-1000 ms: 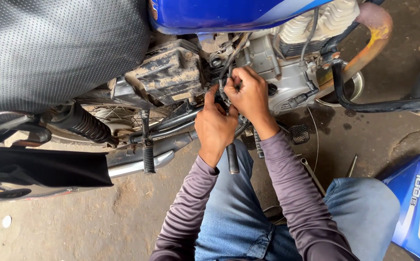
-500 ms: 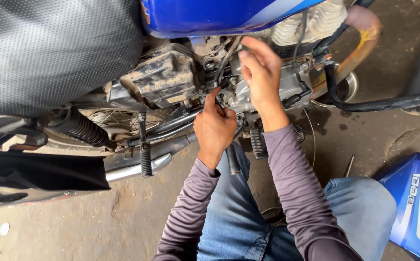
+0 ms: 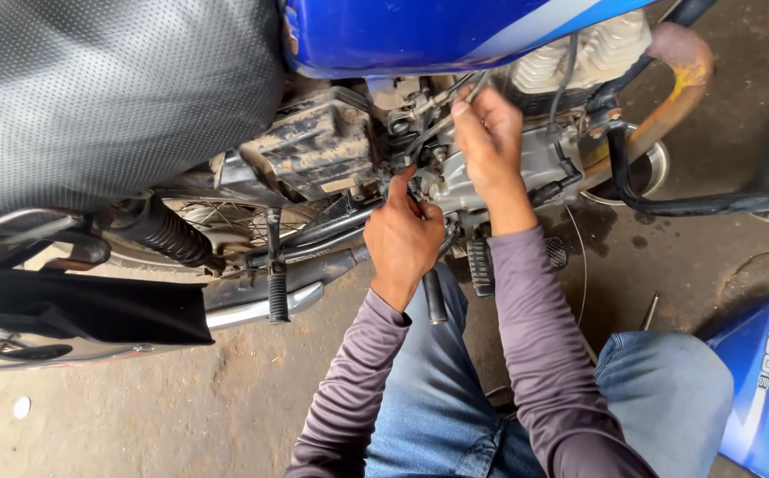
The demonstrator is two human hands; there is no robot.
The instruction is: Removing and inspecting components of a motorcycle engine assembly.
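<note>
Bare concrete floor (image 3: 163, 407), dusty, oil-stained dark near upper right. Small pale disc (image 3: 21, 407) lying at left. Even daylight, soft shadows.

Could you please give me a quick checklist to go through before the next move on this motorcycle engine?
1. Right hand on the thin cable beside the engine: ok, its fingers pinch it.
2. Left hand braced at the parts below the cable: ok, though what it grips is hidden.
3. Cable end seated in its fitting: cannot tell, the hands cover it.
4. Loose blue panel out of the hands' way: ok, it lies on the floor to the right.
5. Thin metal tool within reach: ok, it lies on the floor beside the knee.
</note>
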